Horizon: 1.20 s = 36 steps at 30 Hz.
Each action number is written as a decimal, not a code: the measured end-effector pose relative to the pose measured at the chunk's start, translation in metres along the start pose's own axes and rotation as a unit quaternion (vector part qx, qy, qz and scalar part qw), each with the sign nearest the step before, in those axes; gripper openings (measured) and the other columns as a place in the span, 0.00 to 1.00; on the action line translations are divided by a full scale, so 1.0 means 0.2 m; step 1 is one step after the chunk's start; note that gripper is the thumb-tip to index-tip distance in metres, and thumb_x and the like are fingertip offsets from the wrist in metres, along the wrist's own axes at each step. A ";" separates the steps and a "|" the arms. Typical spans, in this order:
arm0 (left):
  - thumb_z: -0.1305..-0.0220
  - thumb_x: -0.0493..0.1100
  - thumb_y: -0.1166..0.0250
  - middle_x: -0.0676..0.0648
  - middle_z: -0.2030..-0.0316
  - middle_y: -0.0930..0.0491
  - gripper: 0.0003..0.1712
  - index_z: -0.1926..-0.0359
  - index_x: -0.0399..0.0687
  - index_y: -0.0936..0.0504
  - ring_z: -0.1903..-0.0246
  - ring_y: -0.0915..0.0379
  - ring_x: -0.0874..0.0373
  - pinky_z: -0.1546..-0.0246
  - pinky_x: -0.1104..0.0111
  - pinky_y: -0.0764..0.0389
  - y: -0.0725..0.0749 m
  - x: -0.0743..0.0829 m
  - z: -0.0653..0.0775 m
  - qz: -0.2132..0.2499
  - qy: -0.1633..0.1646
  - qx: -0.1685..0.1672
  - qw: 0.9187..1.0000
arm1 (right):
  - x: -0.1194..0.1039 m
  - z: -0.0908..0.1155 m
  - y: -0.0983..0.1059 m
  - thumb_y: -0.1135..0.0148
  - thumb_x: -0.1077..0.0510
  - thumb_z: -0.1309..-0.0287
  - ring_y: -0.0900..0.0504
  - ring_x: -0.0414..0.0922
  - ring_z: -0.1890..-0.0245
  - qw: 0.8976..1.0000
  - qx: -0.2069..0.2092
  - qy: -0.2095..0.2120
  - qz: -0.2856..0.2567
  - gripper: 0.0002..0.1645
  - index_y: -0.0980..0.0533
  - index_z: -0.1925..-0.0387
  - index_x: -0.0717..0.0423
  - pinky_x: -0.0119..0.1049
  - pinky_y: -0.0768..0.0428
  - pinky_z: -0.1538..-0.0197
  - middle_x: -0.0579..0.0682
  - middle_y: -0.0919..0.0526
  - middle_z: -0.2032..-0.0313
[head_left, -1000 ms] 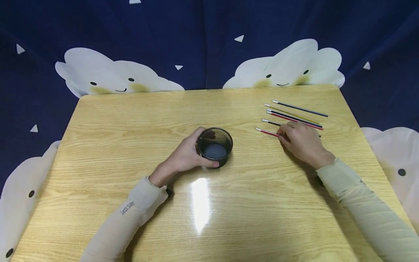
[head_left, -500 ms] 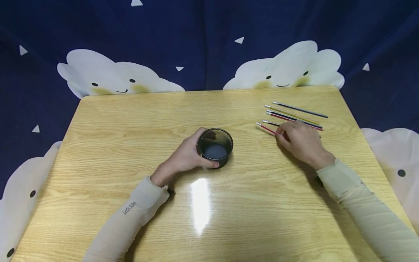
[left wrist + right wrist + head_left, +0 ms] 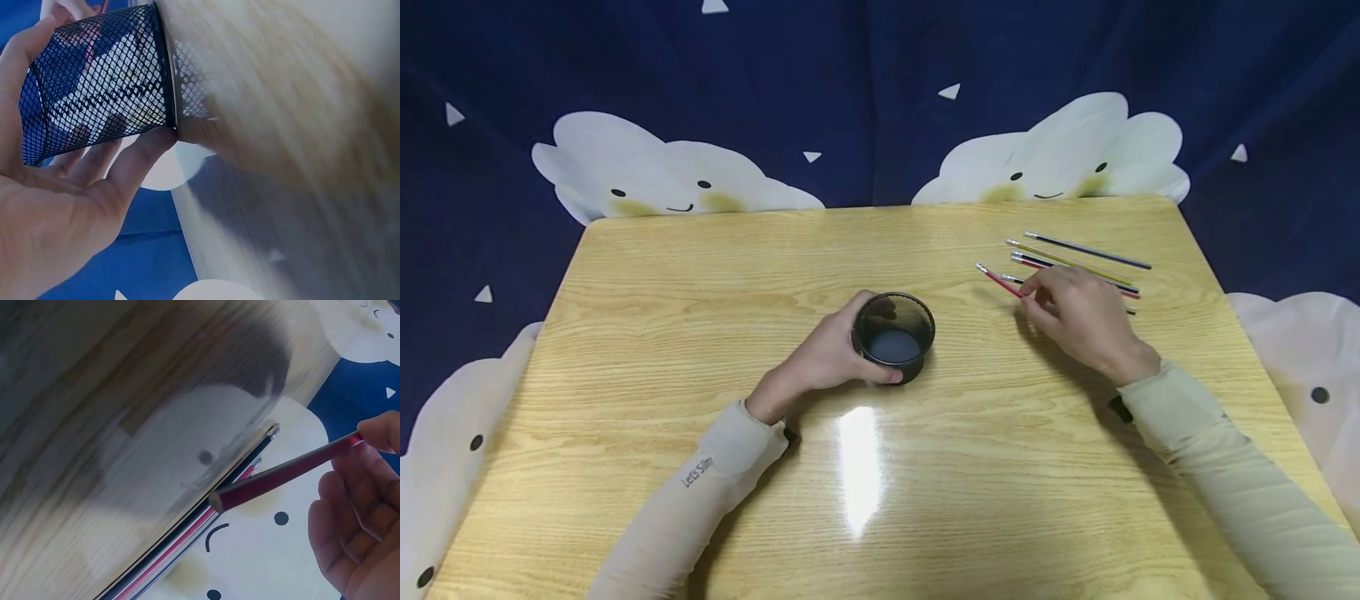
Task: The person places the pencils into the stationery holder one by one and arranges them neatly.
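Note:
My left hand grips a black mesh pencil cup around its side, fingers behind and thumb in front; the cup stands upright on the table with nothing visible inside. In the left wrist view the mesh wall sits between thumb and fingers. My right hand pinches a red pencil between thumb and fingers, its eraser end pointing up and left. The right wrist view shows that red pencil lifted off the table, its blunt unsharpened end towards the camera. A black pencil lies partly hidden under this hand.
Beyond my right hand lie a dark blue pencil, a yellow pencil and a black and red pair, partly covered. The wooden table ends at a dark blue curtain with white cloud prints.
My right hand has taken the red pencil up from the table and moved slightly left, the eraser end swinging upward. My left hand and the cup have stayed in place.

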State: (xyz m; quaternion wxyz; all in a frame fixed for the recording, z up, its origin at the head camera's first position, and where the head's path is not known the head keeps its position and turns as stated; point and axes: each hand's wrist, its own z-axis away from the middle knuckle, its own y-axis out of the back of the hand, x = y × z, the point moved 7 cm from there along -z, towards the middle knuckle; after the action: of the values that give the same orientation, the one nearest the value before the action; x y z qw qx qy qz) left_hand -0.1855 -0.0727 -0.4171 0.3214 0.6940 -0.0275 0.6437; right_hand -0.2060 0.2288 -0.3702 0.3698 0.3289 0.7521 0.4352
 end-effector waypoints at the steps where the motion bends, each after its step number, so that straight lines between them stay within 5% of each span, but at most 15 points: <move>1: 0.56 0.43 0.08 0.46 0.37 0.17 0.53 0.30 0.52 0.27 0.37 0.22 0.48 0.31 0.47 0.28 0.00 0.00 0.00 0.000 0.000 -0.001 1.000 | -0.01 0.00 0.00 0.30 0.63 0.34 0.21 0.48 0.70 1.000 0.000 0.001 -0.002 0.03 0.14 0.60 0.56 0.45 0.26 0.70 0.50 0.15 0.69; 25: 0.56 0.41 0.08 0.45 0.38 0.17 0.53 0.31 0.53 0.27 0.38 0.22 0.48 0.32 0.49 0.28 0.00 0.00 -0.01 -0.002 0.005 -0.004 1.000 | -0.24 -0.09 0.06 0.33 0.63 0.34 0.16 0.44 0.66 0.995 0.043 0.041 -0.078 0.05 0.13 0.60 0.54 0.44 0.22 0.64 0.46 0.13 0.67; 36: 0.56 0.43 0.08 0.46 0.37 0.17 0.54 0.29 0.54 0.28 0.37 0.22 0.48 0.32 0.49 0.28 0.00 0.00 -0.01 -0.001 0.008 -0.010 1.000 | -0.36 -0.13 0.11 0.32 0.63 0.35 0.17 0.41 0.67 0.989 0.064 0.068 -0.117 0.05 0.13 0.60 0.55 0.34 0.26 0.63 0.45 0.13 0.67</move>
State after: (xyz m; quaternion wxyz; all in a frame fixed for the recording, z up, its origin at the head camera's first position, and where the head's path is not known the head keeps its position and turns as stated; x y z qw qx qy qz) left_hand -0.1874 -0.0721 -0.4179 0.3288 0.6855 -0.0307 0.6489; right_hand -0.1882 0.1686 -0.3222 0.3441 0.2312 0.8351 0.3616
